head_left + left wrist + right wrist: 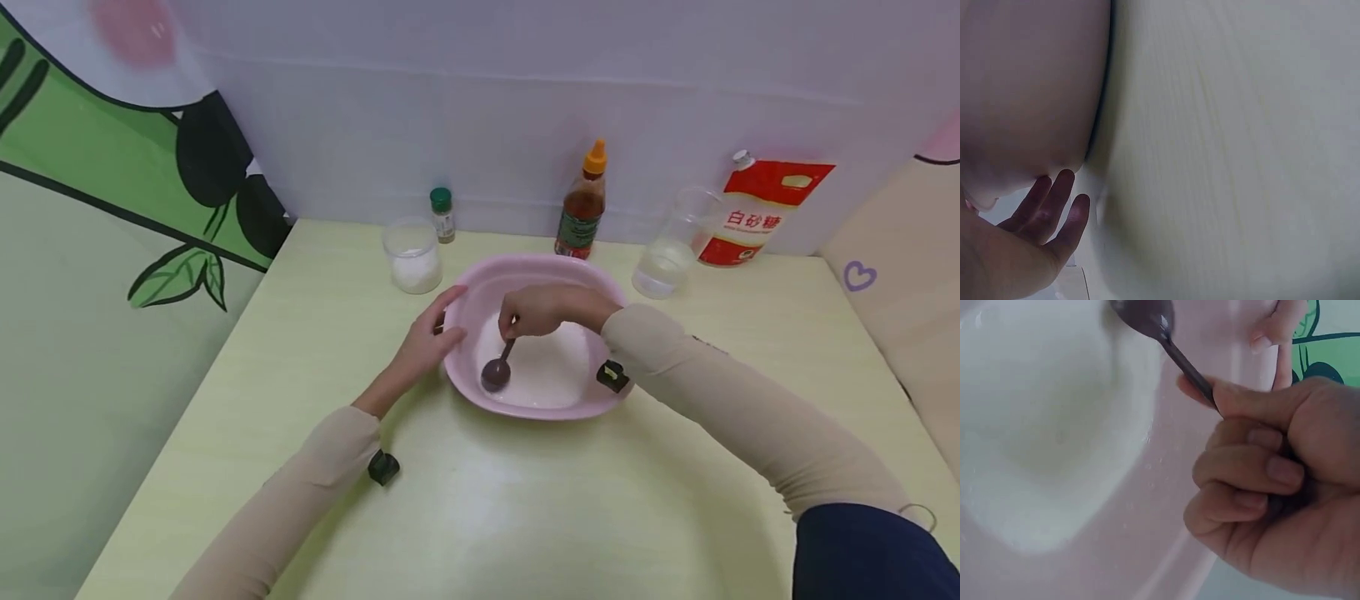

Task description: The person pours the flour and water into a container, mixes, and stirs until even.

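A pink basin [525, 411] stands on the table with white liquid [551, 362] inside. My right hand [540, 310] grips the handle of a dark brown spoon [496, 375], fingers curled round it. The spoon's bowl is over the left part of the liquid; in the right wrist view a thin streak hangs below the spoon [1147, 315]. At the basin's left side, my left hand [423, 346] holds the rim, thumb over the edge. Its other fingers [1054, 206] touch the outer wall in the left wrist view.
Behind the basin stand a clear cup [415, 271] with white contents, a small green-capped jar [443, 218] and an orange-capped sauce bottle [581, 212]. To the right are a clear container [663, 267] of cloudy liquid and a red-and-white sugar pouch [750, 218]. A wall borders the table's back.
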Action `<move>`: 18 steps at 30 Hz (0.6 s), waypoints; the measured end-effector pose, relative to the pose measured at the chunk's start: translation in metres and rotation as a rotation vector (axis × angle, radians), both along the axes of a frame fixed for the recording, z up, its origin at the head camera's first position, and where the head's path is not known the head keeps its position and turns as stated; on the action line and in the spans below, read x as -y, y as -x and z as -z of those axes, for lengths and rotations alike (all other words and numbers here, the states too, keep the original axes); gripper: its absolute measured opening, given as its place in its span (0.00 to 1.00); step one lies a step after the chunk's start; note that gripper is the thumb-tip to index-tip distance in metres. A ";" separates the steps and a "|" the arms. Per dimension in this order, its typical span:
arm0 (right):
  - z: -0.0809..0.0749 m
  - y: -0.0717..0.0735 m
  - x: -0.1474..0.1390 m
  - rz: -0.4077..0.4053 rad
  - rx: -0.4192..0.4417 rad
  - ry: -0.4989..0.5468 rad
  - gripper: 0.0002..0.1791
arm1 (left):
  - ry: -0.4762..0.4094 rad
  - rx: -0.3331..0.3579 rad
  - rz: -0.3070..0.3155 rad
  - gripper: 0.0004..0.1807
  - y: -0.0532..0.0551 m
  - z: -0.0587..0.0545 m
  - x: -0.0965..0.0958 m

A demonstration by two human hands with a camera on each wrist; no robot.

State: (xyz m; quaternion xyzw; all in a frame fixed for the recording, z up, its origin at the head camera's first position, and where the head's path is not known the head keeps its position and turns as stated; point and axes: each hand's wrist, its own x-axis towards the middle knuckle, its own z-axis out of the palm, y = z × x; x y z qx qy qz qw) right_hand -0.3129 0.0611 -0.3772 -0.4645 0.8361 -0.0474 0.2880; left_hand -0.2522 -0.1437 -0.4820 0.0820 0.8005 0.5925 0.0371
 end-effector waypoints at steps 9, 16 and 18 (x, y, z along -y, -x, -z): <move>-0.009 0.005 -0.013 0.297 -0.417 -0.208 0.08 | -0.001 0.004 0.008 0.38 0.000 -0.004 -0.003; -0.018 -0.006 -0.021 0.308 -0.501 -0.417 0.04 | 0.012 0.005 -0.009 0.38 -0.001 -0.004 -0.001; -0.021 -0.010 -0.022 0.374 -0.396 -0.412 0.08 | 0.015 0.007 -0.011 0.38 0.000 -0.003 -0.001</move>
